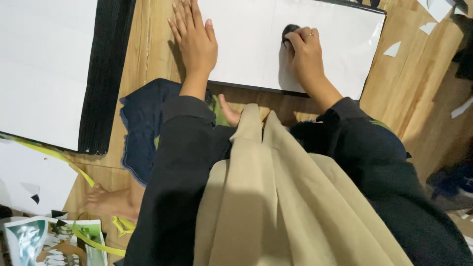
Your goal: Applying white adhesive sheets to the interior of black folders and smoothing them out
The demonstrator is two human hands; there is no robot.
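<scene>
Nearest my camera hung a beige cloth (276,197), draped down the middle of the frame between two black sleeves (172,187), so it hid the lap and part of the floor. My left hand (194,42) lay flat and open near the top centre, fingers spread, palm pressing the left edge of a white board (246,54), and I judged it was there to keep the sheet from sliding. My right hand (305,51) was curled around a small dark object (289,30), gripping it against the board's upper middle; what the object was I could not tell, as the fingers covered most of it. Another white board with a black edge (44,69) filled the upper left. All of this rested on a wooden floor (409,88), littered with white paper scraps (392,49) at the upper right, a yellow strip (74,165) and printed sheets (29,241) at the lower left. A bare foot (108,202) and dark blue cloth (143,128) showed left of centre.
</scene>
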